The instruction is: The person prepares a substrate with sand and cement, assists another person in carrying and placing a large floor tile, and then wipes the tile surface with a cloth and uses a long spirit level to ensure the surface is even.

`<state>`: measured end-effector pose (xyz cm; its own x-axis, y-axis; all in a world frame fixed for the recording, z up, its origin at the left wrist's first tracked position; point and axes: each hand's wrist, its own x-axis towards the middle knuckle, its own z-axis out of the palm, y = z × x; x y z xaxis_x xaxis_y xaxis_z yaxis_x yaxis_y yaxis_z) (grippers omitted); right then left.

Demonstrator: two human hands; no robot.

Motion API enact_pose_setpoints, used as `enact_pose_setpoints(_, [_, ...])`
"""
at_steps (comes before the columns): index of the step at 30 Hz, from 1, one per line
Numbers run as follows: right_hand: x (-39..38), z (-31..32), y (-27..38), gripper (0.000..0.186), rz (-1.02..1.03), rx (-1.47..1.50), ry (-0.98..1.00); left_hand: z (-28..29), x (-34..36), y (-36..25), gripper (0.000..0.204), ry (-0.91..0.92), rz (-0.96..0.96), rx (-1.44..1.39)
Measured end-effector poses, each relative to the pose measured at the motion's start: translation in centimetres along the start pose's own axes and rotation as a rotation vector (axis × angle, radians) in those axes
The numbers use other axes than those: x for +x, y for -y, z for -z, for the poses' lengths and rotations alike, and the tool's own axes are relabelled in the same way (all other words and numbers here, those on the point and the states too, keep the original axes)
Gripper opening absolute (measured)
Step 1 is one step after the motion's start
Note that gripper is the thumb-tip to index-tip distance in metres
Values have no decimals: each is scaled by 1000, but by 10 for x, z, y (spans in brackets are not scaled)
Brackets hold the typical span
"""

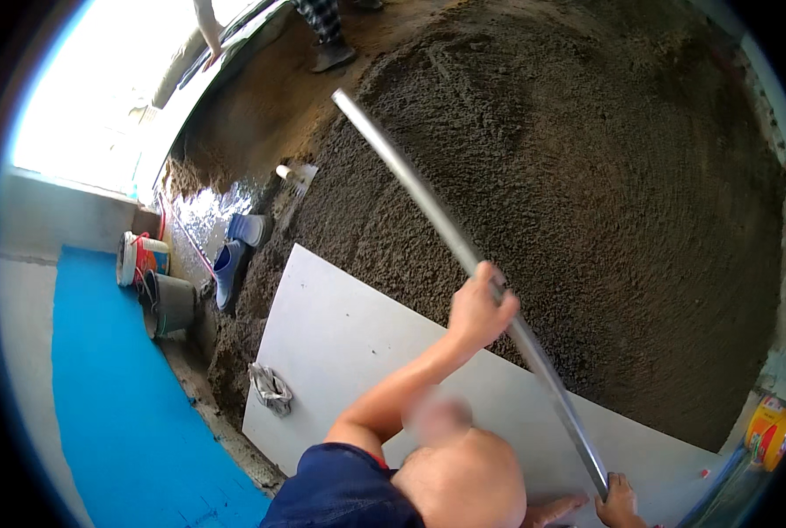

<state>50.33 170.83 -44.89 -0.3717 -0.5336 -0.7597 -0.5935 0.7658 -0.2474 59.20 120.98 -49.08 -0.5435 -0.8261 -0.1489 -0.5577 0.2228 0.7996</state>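
A long metal straightedge (pixel 441 220) slants from upper left to lower right, over a bed of dark, damp mortar (pixel 586 176). My left hand (pixel 481 308) is closed round its middle. My right hand (pixel 619 503) grips the near end, close to the lower edge of the view. Under my hands and the bar's near half lies a large pale board (pixel 358 326), its far edge against the mortar. The far half of the bar reaches over the mortar; whether it touches the surface I cannot tell.
At left are a trowel (pixel 299 179), blue clogs (pixel 226 268), a dark bucket (pixel 171 304) and a white-and-red pail (pixel 146 257). A crumpled grey cloth or glove (pixel 270 390) lies on the board. A yellow container (pixel 771 431) stands at right. Another person's leg (pixel 325 31) shows at top.
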Motion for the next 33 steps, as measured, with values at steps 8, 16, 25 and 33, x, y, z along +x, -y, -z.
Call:
enact_pose_setpoints(8, [40,-54,-3,60,-13,153,31,-6,-22,31,85,-72,166,16])
enact_pose_setpoints(16, [68,-29,96,63,-104,375,-114,-81,-24,13,57,41,139,-228])
enact_pose_setpoints(25, [154,23,166,72,14,598,-446,-105,149,-17,58,131,-129,-190])
enact_pose_setpoints(33, [68,-53,104,72,12,503,-319,-98,21,-36,53,371,47,-58])
